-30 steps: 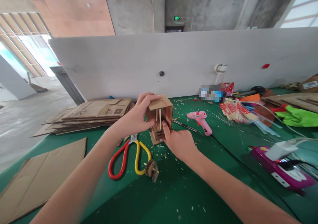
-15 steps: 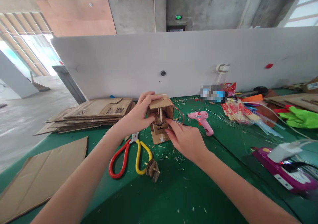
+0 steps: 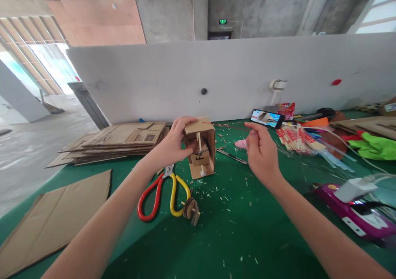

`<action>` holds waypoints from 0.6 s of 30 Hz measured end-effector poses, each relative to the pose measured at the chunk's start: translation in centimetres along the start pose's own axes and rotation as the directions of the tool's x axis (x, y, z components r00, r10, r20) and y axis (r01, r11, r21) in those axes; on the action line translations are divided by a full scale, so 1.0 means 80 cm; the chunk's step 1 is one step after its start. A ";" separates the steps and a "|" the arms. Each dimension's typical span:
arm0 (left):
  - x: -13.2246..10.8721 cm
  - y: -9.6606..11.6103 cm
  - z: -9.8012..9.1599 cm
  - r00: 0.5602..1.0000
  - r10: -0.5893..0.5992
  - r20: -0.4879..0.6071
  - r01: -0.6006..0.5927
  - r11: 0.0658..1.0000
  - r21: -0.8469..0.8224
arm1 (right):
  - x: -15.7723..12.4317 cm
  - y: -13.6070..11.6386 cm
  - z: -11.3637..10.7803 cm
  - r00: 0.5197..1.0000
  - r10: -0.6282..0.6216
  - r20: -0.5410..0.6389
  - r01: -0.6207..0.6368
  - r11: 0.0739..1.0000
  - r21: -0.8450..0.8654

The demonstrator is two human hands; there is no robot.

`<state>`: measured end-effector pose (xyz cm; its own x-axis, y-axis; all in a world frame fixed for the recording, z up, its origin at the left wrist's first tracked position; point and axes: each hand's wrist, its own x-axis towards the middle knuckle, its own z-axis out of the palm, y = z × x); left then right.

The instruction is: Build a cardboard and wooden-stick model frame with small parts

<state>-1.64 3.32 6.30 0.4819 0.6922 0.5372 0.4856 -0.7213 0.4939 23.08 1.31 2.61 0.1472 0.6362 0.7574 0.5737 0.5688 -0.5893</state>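
Right hand (image 3: 262,153) has moved rightward off the small open-fronted brown cardboard box (image 3: 211,149) at frame centre, fingertips pinching a thin red strand (image 3: 229,126). Left hand (image 3: 177,140), half-curled, grips the box's upper left edge. Judged light, crushable; hold at stiffer corners.

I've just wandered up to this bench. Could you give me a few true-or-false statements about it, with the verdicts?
1. The left hand holds the cardboard box. True.
2. The right hand touches the box. False: the right hand is apart from it, to its right.
3. A red string runs from the box toward the right hand. True.
4. The phone has a dark screen. False: the phone's screen is lit.
5. The pliers have one red handle and one yellow one. True.
6. The power strip is green. False: the power strip is purple.
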 end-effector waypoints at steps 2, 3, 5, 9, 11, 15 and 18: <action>0.000 -0.001 -0.001 1.000 -0.014 0.008 0.014 0.998 -0.062 | 0.012 0.000 -0.009 0.995 -0.101 0.026 0.104 0.966 -0.238; 0.000 -0.002 -0.001 1.000 -0.023 0.008 0.023 0.996 -0.086 | 0.021 -0.002 -0.015 0.990 -0.131 0.056 0.143 0.935 -0.324; 0.000 -0.003 -0.002 0.999 -0.032 0.001 0.032 0.992 -0.120 | 0.043 -0.010 -0.026 0.985 -0.170 0.023 0.163 0.884 -0.438; 0.001 -0.008 -0.004 1.000 -0.013 -0.016 0.010 0.989 -0.148 | 0.084 -0.020 -0.041 0.984 -0.159 -0.081 0.100 0.866 -0.490; 0.001 -0.010 -0.004 1.000 -0.016 -0.011 0.013 0.985 -0.172 | 0.093 -0.015 -0.040 0.986 -0.132 -0.100 0.069 0.877 -0.476; 0.001 -0.013 -0.003 1.000 -0.017 -0.024 0.012 0.978 -0.208 | 0.085 0.005 -0.030 0.990 -0.066 -0.123 0.006 0.902 -0.432; 0.001 -0.015 -0.001 0.999 -0.015 -0.037 0.006 0.976 -0.216 | 0.061 0.018 -0.022 0.994 0.048 -0.099 -0.085 0.909 -0.407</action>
<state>-2.29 4.24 5.78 0.4473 0.7014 0.5550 0.3199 -0.7049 0.6331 26.03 4.31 6.00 0.2536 0.6082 0.7522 0.8375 0.2511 -0.4854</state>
